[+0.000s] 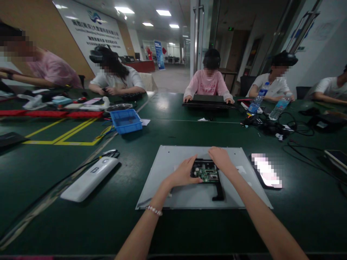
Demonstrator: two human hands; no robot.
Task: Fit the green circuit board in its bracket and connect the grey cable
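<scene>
A green circuit board (207,174) sits in a black plastic frame (219,191), over a light grey flat panel (162,169) lying on the table. My left hand (184,172) grips the frame's left side, with the thumb along the board's lower edge and the fingers at the upper edge. The curled fingers of my right hand (221,158) are closed at the frame's upper right corner; their tips are hidden. An arm of the black frame sticks out toward me at the lower right. On my left wrist is a beaded bracelet (154,210).
Left of the panel lies a white power bank (89,179) with a black cable; to the right is a phone (267,171). A blue bin (126,121), water bottles (258,98) and tangled cables (267,126) stand farther back. Several people sit around the green table (130,231).
</scene>
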